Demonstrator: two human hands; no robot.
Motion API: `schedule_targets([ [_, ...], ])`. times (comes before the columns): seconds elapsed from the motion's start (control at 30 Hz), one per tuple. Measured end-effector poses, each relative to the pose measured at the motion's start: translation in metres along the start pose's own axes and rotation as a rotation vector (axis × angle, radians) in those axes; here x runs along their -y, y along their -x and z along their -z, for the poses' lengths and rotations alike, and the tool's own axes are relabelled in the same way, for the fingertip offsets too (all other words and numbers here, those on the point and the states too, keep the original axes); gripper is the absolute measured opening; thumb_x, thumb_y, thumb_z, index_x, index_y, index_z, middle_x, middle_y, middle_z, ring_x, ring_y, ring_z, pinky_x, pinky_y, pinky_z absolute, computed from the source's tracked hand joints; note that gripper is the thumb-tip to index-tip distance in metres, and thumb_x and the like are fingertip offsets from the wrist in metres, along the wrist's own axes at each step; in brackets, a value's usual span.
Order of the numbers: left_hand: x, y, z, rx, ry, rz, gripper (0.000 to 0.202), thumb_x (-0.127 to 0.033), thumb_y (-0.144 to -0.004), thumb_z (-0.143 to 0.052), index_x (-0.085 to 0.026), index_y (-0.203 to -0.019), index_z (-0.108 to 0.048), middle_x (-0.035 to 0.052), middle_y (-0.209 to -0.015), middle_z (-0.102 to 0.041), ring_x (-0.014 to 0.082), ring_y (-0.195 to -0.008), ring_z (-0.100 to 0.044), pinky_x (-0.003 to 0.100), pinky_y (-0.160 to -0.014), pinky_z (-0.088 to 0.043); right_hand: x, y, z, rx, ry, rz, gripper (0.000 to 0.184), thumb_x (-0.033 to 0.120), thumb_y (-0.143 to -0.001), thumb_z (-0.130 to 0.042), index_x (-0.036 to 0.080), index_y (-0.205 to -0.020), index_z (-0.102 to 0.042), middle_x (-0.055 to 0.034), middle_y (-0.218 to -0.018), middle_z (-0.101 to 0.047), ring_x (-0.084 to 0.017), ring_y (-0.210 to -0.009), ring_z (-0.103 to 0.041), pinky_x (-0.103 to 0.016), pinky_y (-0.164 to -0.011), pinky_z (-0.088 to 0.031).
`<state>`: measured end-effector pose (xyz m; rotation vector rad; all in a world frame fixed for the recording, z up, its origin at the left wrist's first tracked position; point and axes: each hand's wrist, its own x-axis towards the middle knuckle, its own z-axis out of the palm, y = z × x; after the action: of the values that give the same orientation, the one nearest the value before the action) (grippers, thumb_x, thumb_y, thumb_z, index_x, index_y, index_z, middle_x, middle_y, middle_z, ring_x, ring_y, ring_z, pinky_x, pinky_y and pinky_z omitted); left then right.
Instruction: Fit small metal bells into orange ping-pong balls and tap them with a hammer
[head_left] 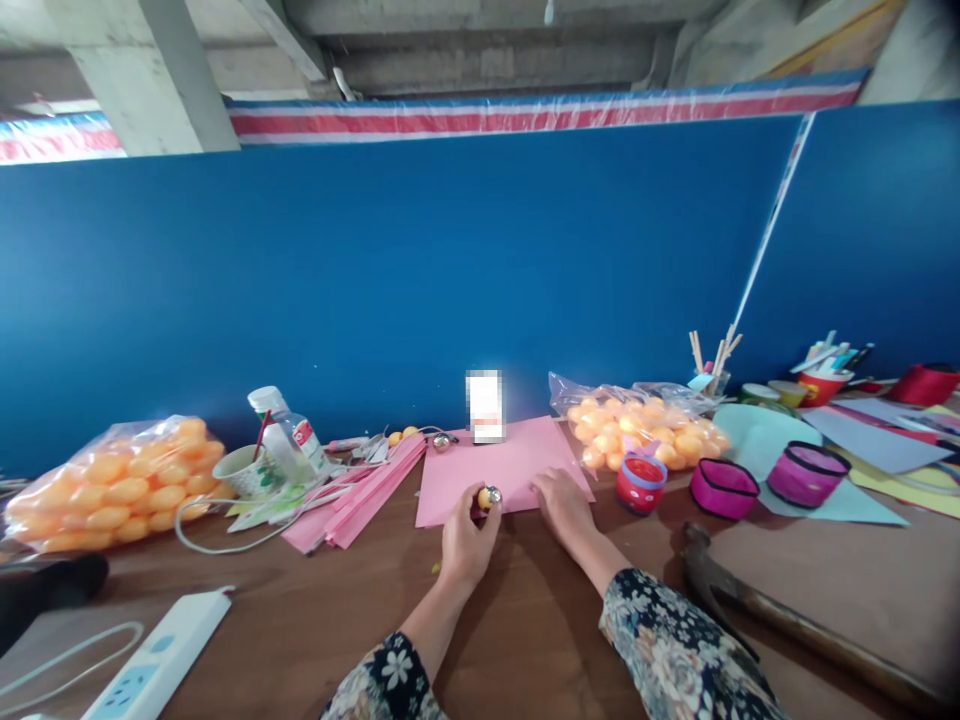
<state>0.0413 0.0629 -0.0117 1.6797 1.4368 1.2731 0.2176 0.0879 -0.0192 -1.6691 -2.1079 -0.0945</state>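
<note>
Between the thumb and fingers of my left hand [469, 535] is a small orange ball [488, 497] with a shiny silvery part on it, too small to make out. That hand is over the near edge of a pink paper sheet [487, 465]. On the sheet's right side rests my right hand [564, 505], palm down with its fingers stretched out and nothing visible in it. A lit phone screen [486, 405], partly blurred, stands at the back of the sheet. Beside it lies a small silvery round object [441, 441].
Bags of orange balls [124, 480] [645, 430] stand left and right. Pink paper strips [367, 490], a plastic bottle [300, 440] and a cup [240, 470] are leftward. Rightward are a red jar [641, 485], purple rings [724, 488] and a wooden-handled tool [795, 620]. A power strip [161, 655] lies front left.
</note>
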Motion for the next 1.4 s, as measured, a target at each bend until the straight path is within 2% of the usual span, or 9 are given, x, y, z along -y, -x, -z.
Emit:
schedule_targets([
  [0.33, 0.0040, -0.0006, -0.0009, -0.002, -0.012, -0.010, 0.038, -0.033, -0.072, -0.055, -0.016, -0.107, -0.055, 0.0080, -0.097, -0.064, 0.0172, -0.079, -0.061, 0.032, -0.077, -0.048, 0.0038, -0.0003, 0.0036, -0.006, 0.020, -0.015, 0.016, 0.016, -0.083, -0.045, 0.018, -0.078, -0.060, -0.0058, -0.083, -0.060, -0.018, -0.079, -0.050, -0.026, -0.071, -0.034],
  [0.67, 0.0054, -0.0003, -0.0018, -0.011, -0.001, -0.014, 0.038, -0.033, -0.071, -0.057, -0.017, -0.105, -0.056, 0.0081, -0.096, -0.065, 0.0176, -0.078, -0.062, 0.033, -0.076, -0.048, 0.0054, 0.0017, 0.0048, -0.015, 0.038, -0.012, 0.018, 0.018, -0.087, -0.040, 0.018, -0.084, -0.058, -0.0061, -0.085, -0.060, -0.018, -0.082, -0.049, -0.026, -0.074, -0.034],
  [0.9, 0.0042, -0.0006, -0.0017, -0.020, 0.021, 0.003, 0.038, -0.033, -0.069, -0.059, -0.017, -0.104, -0.058, 0.0074, -0.095, -0.065, 0.0174, -0.078, -0.062, 0.032, -0.076, -0.048, 0.0055, 0.0010, 0.0061, -0.013, 0.037, -0.017, 0.015, 0.018, -0.085, -0.044, 0.017, -0.082, -0.059, -0.0064, -0.084, -0.060, -0.019, -0.081, -0.049, -0.026, -0.073, -0.034],
  [1.4, 0.0073, -0.0012, -0.0018, -0.022, 0.011, -0.025, 0.043, -0.026, -0.067, -0.061, -0.016, -0.108, -0.054, 0.0093, -0.102, -0.064, 0.0187, -0.087, -0.062, 0.034, -0.083, -0.047, 0.0033, 0.0020, 0.0033, -0.044, 0.042, 0.018, 0.019, 0.020, -0.087, -0.041, 0.018, -0.080, -0.059, -0.0055, -0.082, -0.060, -0.018, -0.079, -0.049, -0.026, -0.071, -0.034],
])
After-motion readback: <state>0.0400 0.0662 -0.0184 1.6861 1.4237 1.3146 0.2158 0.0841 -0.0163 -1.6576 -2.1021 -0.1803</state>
